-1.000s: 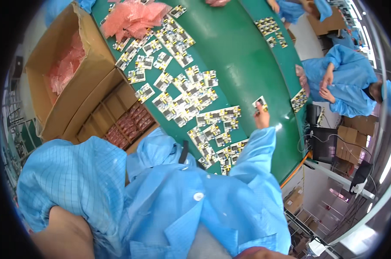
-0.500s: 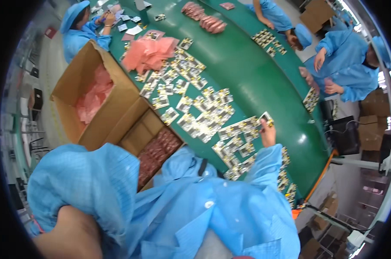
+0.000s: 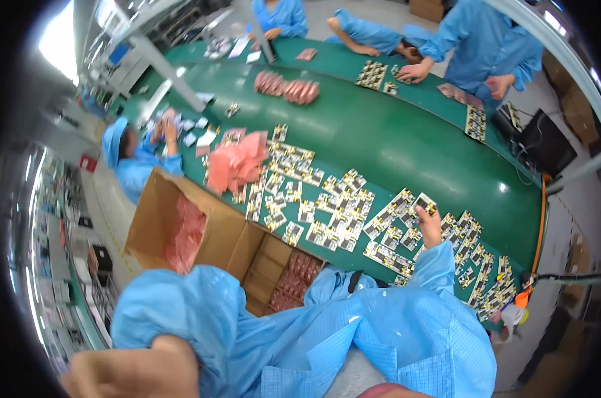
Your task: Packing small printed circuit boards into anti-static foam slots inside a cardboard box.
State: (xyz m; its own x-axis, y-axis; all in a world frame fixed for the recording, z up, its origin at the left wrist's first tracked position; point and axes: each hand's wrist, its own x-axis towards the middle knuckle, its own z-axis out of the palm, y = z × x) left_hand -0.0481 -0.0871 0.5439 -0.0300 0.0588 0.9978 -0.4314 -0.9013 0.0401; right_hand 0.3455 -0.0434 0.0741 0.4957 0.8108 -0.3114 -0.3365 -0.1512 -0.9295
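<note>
My right hand pinches a small circuit board by its lower edge, just above the green table. Rows and clusters of similar black, white and yellow circuit boards lie around it. Close to the camera at the lower left is my left hand, raised and blurred. Its fingers are too smeared to read, and nothing can be made out in it. A heap of pink bags sits on the table beyond the boards.
An open cardboard box holding pink bags stands at the table's left edge. Beside it, another box contains reddish packed items. Stacks of pink packs lie farther back. Co-workers in blue sit around the table; a metal post rises beyond.
The view has tilted up and shifted, showing more of the far table. My left hand has come into view at the lower left. My right hand still holds the circuit board.
</note>
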